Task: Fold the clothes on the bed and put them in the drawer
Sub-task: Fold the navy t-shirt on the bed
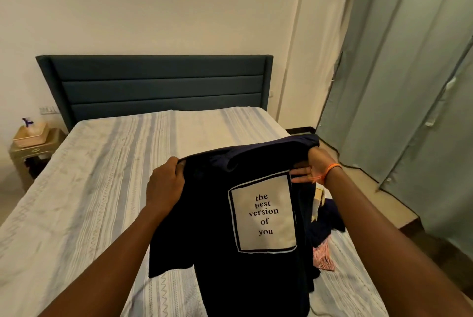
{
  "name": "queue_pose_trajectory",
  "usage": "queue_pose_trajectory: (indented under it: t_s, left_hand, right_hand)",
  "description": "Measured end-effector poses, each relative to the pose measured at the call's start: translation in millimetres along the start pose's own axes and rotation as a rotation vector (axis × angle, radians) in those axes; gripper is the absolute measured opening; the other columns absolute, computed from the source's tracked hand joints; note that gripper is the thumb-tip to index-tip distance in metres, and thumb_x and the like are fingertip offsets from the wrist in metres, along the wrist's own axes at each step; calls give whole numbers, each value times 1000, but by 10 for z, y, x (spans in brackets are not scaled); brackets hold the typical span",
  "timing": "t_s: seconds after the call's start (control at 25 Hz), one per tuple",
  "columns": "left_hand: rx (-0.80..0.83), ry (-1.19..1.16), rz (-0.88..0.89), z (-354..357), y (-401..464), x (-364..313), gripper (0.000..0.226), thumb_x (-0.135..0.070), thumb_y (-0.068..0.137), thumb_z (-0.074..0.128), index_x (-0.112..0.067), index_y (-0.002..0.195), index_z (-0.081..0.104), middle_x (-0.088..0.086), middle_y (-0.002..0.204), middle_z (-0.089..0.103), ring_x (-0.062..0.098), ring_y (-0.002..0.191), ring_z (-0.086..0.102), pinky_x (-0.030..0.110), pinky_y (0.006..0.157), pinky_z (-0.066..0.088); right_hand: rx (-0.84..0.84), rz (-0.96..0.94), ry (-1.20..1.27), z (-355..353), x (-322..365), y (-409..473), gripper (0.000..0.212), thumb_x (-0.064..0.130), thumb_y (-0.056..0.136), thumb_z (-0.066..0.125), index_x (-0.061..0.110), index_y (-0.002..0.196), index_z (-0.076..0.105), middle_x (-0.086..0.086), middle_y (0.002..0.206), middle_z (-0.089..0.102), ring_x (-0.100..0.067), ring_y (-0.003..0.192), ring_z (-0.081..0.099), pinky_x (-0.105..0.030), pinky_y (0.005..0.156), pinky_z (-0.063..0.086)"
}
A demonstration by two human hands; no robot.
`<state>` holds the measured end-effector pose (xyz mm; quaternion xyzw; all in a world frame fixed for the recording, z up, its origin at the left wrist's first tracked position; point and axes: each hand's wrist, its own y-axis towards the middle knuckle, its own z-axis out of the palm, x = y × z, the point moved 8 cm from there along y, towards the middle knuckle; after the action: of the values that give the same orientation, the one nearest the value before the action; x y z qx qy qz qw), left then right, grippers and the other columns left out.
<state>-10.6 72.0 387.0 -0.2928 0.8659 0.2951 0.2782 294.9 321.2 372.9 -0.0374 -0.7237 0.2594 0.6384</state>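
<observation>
I hold a dark navy T-shirt (204, 227) up above the bed (89, 188), its white printed panel with black lettering facing me. My left hand (165, 182) grips the shirt's left shoulder edge. My right hand (313, 165) grips the right shoulder, thumb over the top and fingers stretched along the front by the panel. The shirt's lower part hangs down out of the frame. To the right on the bed lies a small heap of other clothes (323, 235), dark, pink and pale pieces, partly hidden behind the shirt. No drawer is in view.
The bed has a striped pale sheet and a dark blue headboard (158, 86). A low bedside table (28, 160) with a pink tray stands at the far left. Grey-green curtains (409, 86) hang along the right side.
</observation>
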Motion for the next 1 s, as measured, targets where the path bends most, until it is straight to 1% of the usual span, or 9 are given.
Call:
queue_pose_trajectory:
  t_s: [0.16, 0.32, 0.44, 0.52, 0.56, 0.68, 0.8, 0.92, 1.0]
  left_hand:
    - [21, 207, 117, -14, -7, 42, 42, -54, 98, 35, -18, 81, 45, -3, 64, 51, 21, 60, 53, 31, 55, 37]
    - [138, 306, 260, 91, 0, 105, 59, -76, 77, 56, -20, 90, 42, -6, 69, 53, 15, 58, 53, 31, 53, 43]
    - [269, 292, 267, 164, 29, 272, 49, -63, 84, 60, -21, 99, 40, -4, 74, 57, 12, 61, 55, 28, 53, 40]
    - [289, 152, 157, 162, 67, 452, 34, -53, 94, 50, -19, 94, 49, -3, 73, 60, 13, 62, 57, 32, 57, 47]
    - [290, 81, 94, 172, 88, 544, 35, -52, 96, 45, -19, 87, 52, -3, 71, 60, 13, 63, 58, 34, 59, 48]
    - [338, -76, -35, 289, 125, 728, 42, -49, 99, 41, -21, 69, 51, -3, 65, 56, 13, 62, 56, 31, 61, 40]
    - [473, -276, -233, 510, 134, 1030, 32, -45, 99, 47, -21, 85, 61, -1, 80, 66, 14, 74, 63, 30, 69, 49]
    - [620, -613, -558, 831, -45, 1579, 29, -40, 99, 52, -18, 114, 64, 5, 105, 73, 22, 98, 69, 40, 91, 55]
    - [596, -790, -758, 1030, -242, 2085, 28, -36, 100, 52, -16, 116, 65, 7, 109, 73, 25, 103, 69, 43, 94, 53]
  right_hand:
    - [-189, -147, 148, 103, -32, 127, 34, 27, 99, 41, 22, 131, 52, -11, 124, 54, -39, 106, 53, -62, 82, 50]
    - [-157, -192, 211, 439, -48, 174, 35, 27, 100, 41, 25, 134, 50, -9, 123, 55, -35, 108, 52, -63, 92, 46]
    - [-169, -303, 165, 608, 0, 212, 42, 20, 102, 40, 24, 144, 41, -9, 128, 52, -33, 115, 50, -57, 95, 47]
    - [-214, -430, 83, 657, 29, 283, 51, 8, 101, 38, 22, 150, 33, -8, 130, 52, -26, 119, 50, -42, 101, 43]
    - [-244, -469, 14, 691, 30, 332, 56, 6, 100, 37, 25, 152, 29, -8, 129, 53, -25, 120, 50, -40, 105, 38]
    - [-356, -560, -250, 878, 86, 578, 66, 6, 96, 40, 37, 152, 24, -19, 127, 55, -39, 123, 48, -53, 115, 25]
    - [-372, -592, -642, 1393, 367, 831, 63, 18, 96, 44, 43, 150, 25, -29, 129, 50, -49, 127, 37, -63, 111, 17]
    - [-188, -735, -1139, 2483, 622, 1361, 58, 33, 95, 46, 39, 150, 26, -25, 135, 50, -48, 138, 22, -70, 109, -2]
    - [121, -819, -1370, 3495, 362, 1721, 71, 40, 96, 46, 34, 155, 8, -19, 151, 37, -45, 144, 13, -69, 111, -1]
